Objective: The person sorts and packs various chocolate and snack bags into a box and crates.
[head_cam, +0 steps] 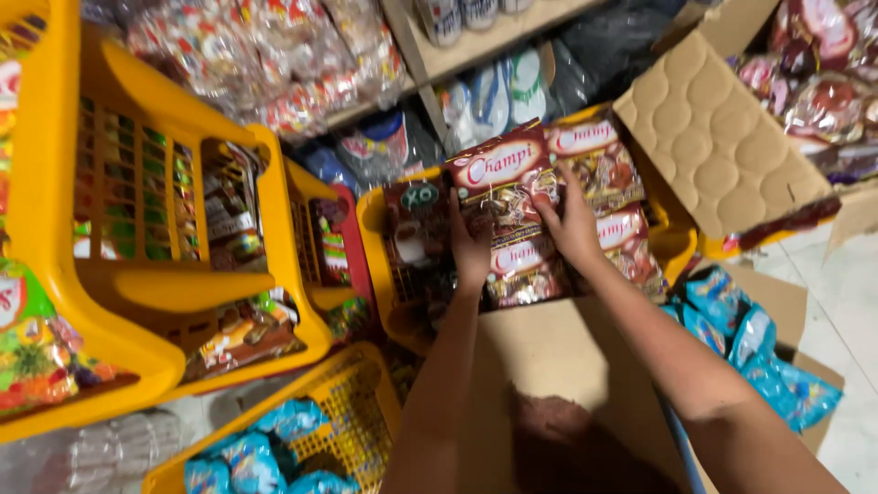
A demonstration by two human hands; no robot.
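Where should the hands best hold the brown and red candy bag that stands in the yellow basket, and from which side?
Probably by its two long side edges, coming from above. The candy bag stands upright in the yellow basket, packed between other bags, so only its top and sides are free. The left hand and right hand already flank it.

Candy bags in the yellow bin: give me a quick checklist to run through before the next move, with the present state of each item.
1. Left hand on the brown candy bag: ok, it lies flat against the left side.
2. Right hand on the same bag: ok, fingers press its right edge.
3. Bag inside the yellow bin: ok, it stands among other bags there.
4. Neighbouring bags steady: cannot tell, they lean behind the right hand.
5. Cardboard box under the forearms open: ok, though what it holds is in shadow.
6. Blue packets on the right out of the way: ok, apart from both hands.
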